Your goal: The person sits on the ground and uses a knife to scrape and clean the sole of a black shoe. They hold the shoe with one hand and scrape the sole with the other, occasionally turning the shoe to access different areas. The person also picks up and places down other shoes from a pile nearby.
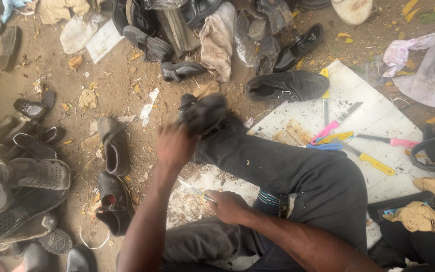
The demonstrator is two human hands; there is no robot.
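Head view, looking down past my knee. My left hand (176,146) is clamped on a dark shoe (203,115), blurred, held up over my trouser leg (278,166) and just above the dirt ground (127,85). My right hand (227,205) is closed around a thin tool (193,188) with a pale blade or shaft; its tip lies apart from the shoe, over the white board (378,116) I sit on. On that board, well to the right, lie a pink knife (334,122), a yellow knife (376,164) and blue scissors (325,146). Worn shoes (114,146) and sandals (31,174) wait on the ground to my left; more are heaped at the top. Judged from this, work on the held shoe is midway at most: tool ready, not touching, and the blur hides any finished repair.
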